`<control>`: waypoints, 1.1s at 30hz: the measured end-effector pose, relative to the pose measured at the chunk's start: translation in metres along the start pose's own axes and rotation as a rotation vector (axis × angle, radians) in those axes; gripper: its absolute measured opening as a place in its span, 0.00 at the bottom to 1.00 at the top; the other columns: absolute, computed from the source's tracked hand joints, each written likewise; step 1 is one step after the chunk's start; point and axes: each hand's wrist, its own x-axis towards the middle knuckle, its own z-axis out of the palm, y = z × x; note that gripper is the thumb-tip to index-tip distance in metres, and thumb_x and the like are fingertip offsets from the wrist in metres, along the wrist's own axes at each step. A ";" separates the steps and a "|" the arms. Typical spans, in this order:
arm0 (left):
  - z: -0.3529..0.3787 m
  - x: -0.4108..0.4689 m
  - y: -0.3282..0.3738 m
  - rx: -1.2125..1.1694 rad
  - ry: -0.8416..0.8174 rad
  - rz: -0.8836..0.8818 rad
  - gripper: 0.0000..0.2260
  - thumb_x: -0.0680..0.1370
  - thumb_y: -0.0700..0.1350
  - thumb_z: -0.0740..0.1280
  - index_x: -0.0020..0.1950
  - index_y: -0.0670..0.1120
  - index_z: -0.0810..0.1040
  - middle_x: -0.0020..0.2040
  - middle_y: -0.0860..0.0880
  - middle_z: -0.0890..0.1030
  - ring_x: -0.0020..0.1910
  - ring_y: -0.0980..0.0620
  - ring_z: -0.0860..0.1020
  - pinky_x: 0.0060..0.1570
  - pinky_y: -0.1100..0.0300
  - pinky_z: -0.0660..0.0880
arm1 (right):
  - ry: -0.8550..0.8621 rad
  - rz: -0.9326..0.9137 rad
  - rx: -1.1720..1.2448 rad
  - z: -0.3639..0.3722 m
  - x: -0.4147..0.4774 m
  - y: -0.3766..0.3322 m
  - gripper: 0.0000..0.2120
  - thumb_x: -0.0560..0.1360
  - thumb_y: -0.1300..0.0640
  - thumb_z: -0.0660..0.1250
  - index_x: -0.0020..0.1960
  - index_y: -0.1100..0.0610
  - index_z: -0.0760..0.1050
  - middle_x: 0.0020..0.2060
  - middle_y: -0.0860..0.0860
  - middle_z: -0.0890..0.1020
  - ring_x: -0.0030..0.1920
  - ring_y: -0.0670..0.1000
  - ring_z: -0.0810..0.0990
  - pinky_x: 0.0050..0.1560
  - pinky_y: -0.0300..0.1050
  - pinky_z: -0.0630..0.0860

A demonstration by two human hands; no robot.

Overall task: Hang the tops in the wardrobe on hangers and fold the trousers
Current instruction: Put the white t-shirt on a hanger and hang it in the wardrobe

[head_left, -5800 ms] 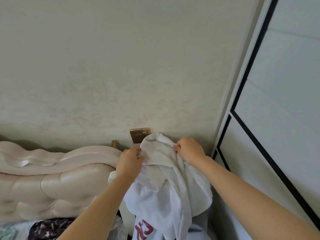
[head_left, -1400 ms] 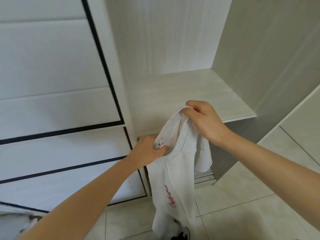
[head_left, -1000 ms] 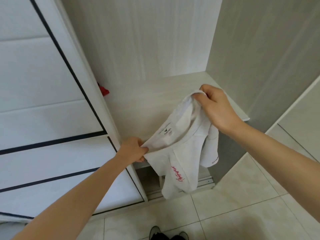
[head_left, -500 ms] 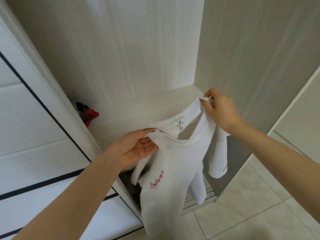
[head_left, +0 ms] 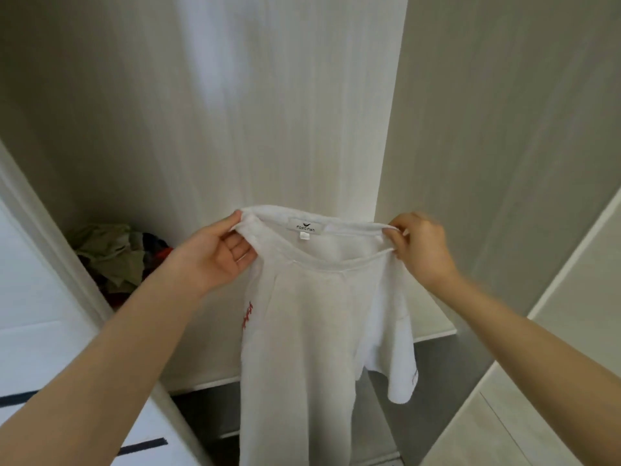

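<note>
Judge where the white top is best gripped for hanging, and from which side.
Probably at the two ends of the neckline, one grip from each side, where the left hand and right hand pinch it. The white top hangs straight down, collar stretched wide, label facing the camera, so grips there hold the neck opening spread and the body flat.

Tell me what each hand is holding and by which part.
Both hold one white top, spread open at its neckline: the left hand pinches the collar's left end, the right hand its right end. The body hangs free below.
</note>
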 end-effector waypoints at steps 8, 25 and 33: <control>0.038 0.022 0.042 0.399 0.249 0.342 0.07 0.79 0.42 0.68 0.42 0.43 0.77 0.39 0.47 0.77 0.37 0.52 0.75 0.39 0.59 0.73 | -0.008 -0.053 0.066 -0.028 0.045 0.002 0.09 0.79 0.54 0.65 0.44 0.52 0.81 0.33 0.48 0.82 0.40 0.54 0.81 0.41 0.45 0.71; 0.114 0.047 0.133 1.119 0.378 1.145 0.12 0.77 0.47 0.71 0.34 0.45 0.80 0.26 0.54 0.73 0.27 0.58 0.70 0.35 0.63 0.66 | 0.072 0.007 -0.060 -0.064 0.131 -0.026 0.09 0.77 0.49 0.64 0.47 0.50 0.82 0.40 0.49 0.84 0.45 0.57 0.81 0.42 0.45 0.74; 0.156 0.066 0.186 1.025 0.315 1.087 0.13 0.75 0.49 0.73 0.35 0.42 0.82 0.20 0.55 0.69 0.28 0.54 0.66 0.28 0.65 0.63 | 0.033 0.017 -0.003 -0.088 0.162 -0.034 0.13 0.77 0.50 0.66 0.35 0.51 0.78 0.28 0.44 0.77 0.37 0.51 0.78 0.39 0.44 0.72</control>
